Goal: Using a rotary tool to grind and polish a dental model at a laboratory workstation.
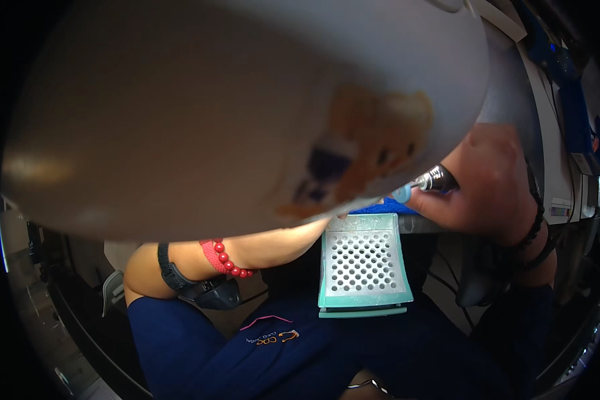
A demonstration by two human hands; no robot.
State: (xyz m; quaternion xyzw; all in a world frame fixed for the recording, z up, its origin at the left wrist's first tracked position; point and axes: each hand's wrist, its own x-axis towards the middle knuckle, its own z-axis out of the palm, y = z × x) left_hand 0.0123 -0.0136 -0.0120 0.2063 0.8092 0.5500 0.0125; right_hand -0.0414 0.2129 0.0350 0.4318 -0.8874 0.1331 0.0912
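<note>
My right hand (488, 175) is closed around a rotary handpiece (439, 180) with a black and silver nose. A small light-blue wheel (403, 193) sits on the handpiece's tip, close to the lower edge of a large white shade. My left forearm (280, 247) reaches in beneath that shade (180, 120), which hides nearly all of my left hand. Only a bit of skin (342, 216) shows past the shade's edge, so its fingers and anything in them cannot be made out. Below the wheel, a blue textured surface (382, 209) is partly visible.
A perforated metal plate in a green frame (365, 305) juts from the bench edge toward my body. The shade, with a blurred bear picture, fills much of the upper view. Blue boxes (575, 120) and a cable lie at the far right. Black armrests flank me.
</note>
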